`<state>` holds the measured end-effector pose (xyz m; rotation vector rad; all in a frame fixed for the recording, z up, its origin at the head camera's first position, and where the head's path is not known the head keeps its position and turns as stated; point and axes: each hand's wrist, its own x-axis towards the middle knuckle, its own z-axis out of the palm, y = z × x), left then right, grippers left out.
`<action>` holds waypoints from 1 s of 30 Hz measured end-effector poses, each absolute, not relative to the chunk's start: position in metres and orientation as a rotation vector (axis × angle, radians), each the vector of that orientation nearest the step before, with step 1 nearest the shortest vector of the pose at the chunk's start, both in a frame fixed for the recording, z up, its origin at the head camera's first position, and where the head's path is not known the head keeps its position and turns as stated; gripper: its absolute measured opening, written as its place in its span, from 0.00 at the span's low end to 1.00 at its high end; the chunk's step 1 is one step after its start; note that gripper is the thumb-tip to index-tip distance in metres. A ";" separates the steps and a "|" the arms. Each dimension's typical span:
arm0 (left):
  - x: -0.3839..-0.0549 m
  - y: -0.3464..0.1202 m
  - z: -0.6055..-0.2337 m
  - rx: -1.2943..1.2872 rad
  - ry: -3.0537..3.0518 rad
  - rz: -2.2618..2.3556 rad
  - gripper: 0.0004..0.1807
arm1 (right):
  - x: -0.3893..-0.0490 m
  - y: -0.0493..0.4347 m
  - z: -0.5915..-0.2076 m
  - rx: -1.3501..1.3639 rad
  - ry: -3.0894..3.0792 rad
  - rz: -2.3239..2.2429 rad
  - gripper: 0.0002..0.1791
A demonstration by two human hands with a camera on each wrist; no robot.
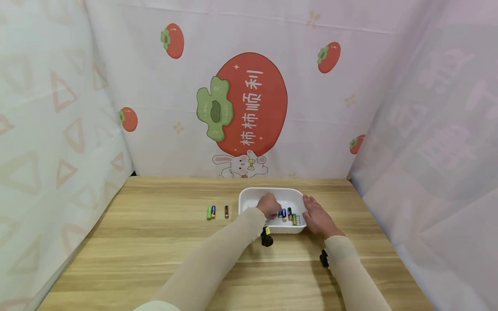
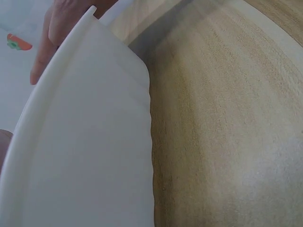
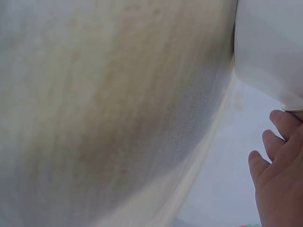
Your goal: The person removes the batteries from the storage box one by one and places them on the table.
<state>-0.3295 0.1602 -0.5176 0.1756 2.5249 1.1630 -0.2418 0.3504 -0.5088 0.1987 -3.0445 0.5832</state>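
Note:
A white tray (image 1: 249, 230) stands on the wooden table with several small cylindrical batteries inside, among them a blue one (image 1: 284, 215), a dark one (image 1: 289, 214) and a green one (image 1: 294, 219). My left hand (image 1: 268, 205) reaches down into the tray beside them, its fingers bent. Whether it pinches a battery is hidden. Along the tray's right side my right hand (image 1: 320, 217) rests against the rim with its fingers extended. The right wrist view shows the fingers (image 3: 273, 142) of that hand by the tray's corner (image 3: 270, 52).
Left of the tray lie a green battery (image 1: 209, 213) and a blue battery (image 1: 213, 212) side by side, with a brown battery (image 1: 226, 211) a little apart. A printed cloth (image 1: 311, 112) hangs behind the table (image 1: 163, 242), and cloths hang at both sides.

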 end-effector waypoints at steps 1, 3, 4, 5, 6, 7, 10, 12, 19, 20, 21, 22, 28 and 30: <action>-0.330 0.161 -0.519 0.191 2.540 1.143 0.08 | -0.242 0.350 -0.509 0.194 -3.044 0.584 0.35; -0.331 0.162 -0.522 0.219 2.572 1.095 0.10 | -0.242 0.351 -0.510 0.191 -3.044 0.582 0.35; -0.331 0.163 -0.523 0.228 2.579 1.085 0.10 | -0.243 0.351 -0.510 0.192 -3.044 0.583 0.35; -0.331 0.163 -0.523 0.230 2.576 1.085 0.09 | -0.243 0.351 -0.511 0.192 -3.042 0.590 0.35; -0.331 0.164 -0.522 0.231 2.572 1.082 0.09 | -0.243 0.351 -0.511 0.197 -3.042 0.589 0.35; -0.330 0.164 -0.521 0.233 2.565 1.081 0.08 | -0.243 0.351 -0.511 0.198 -3.043 0.589 0.35; -0.327 0.165 -0.519 0.242 2.562 1.074 0.06 | -0.242 0.351 -0.511 0.214 -3.038 0.589 0.34; -0.325 0.165 -0.518 0.258 2.581 1.049 0.05 | -0.241 0.351 -0.511 0.221 -3.032 0.592 0.34; -0.323 0.165 -0.521 0.345 2.647 0.983 0.07 | -0.240 0.351 -0.510 0.246 -3.013 0.583 0.33; -0.323 0.166 -0.521 0.351 2.649 0.976 0.07 | -0.240 0.351 -0.510 0.249 -3.011 0.581 0.33; -0.323 0.166 -0.522 0.354 2.649 0.972 0.07 | -0.240 0.351 -0.510 0.253 -3.011 0.576 0.33; -0.324 0.166 -0.522 0.356 2.650 0.969 0.07 | -0.240 0.351 -0.510 0.254 -3.009 0.579 0.33; -0.326 0.168 -0.522 0.387 2.673 0.980 0.08 | -0.241 0.352 -0.512 0.255 -3.002 0.582 0.33; -0.328 0.168 -0.521 0.412 2.691 0.955 0.10 | -0.241 0.353 -0.512 0.254 -3.001 0.585 0.33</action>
